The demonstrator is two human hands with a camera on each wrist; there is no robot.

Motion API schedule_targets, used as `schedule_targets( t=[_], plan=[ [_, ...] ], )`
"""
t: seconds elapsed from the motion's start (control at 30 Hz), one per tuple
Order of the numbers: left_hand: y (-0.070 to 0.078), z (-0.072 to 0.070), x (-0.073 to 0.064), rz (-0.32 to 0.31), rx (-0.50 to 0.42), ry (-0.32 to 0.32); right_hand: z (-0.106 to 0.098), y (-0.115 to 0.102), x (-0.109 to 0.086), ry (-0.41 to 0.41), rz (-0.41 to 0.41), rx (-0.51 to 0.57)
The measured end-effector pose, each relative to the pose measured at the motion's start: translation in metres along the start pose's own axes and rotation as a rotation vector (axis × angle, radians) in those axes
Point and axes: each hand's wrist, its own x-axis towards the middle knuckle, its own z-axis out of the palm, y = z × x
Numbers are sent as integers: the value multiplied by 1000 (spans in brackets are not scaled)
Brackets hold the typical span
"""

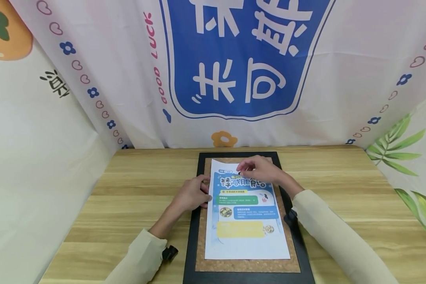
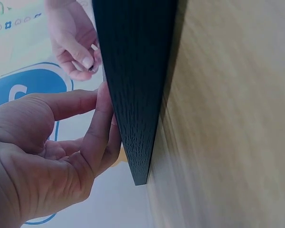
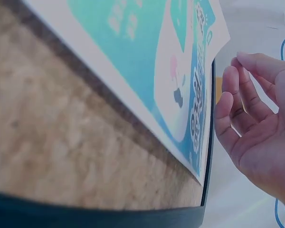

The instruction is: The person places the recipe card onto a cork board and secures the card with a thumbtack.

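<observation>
A printed poster sheet (image 1: 246, 248) with blue, green and yellow blocks lies on a black-framed cork board (image 1: 252, 266). Its top left corner curls up from the cork. My right hand (image 1: 260, 169) is over the sheet's upper part, pinching a small black pushpin (image 2: 91, 69) between thumb and fingertips; the grip hides most of it. In the right wrist view those fingertips are bunched beside the sheet's raised end. My left hand (image 1: 191, 193) rests at the board's left side, with relaxed fingers against the frame (image 2: 133, 95) and the sheet's left edge.
The board lies on a wood-grain table (image 1: 138, 205). Behind it hangs a white curtain (image 1: 127, 59) with a large blue sign print, and printed cloth also covers both sides. A dark wrist strap (image 1: 169, 253) shows by the left sleeve.
</observation>
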Motion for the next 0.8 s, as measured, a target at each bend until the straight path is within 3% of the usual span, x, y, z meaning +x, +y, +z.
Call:
schedule_targets(
  t=[0.4, 0.8],
  plan=[
    [0, 0, -1, -8, 14, 6, 1, -12, 17, -13, -38, -38],
    [3, 1, -2, -6, 23, 5, 4, -21, 35, -29, -38, -4]
  ],
)
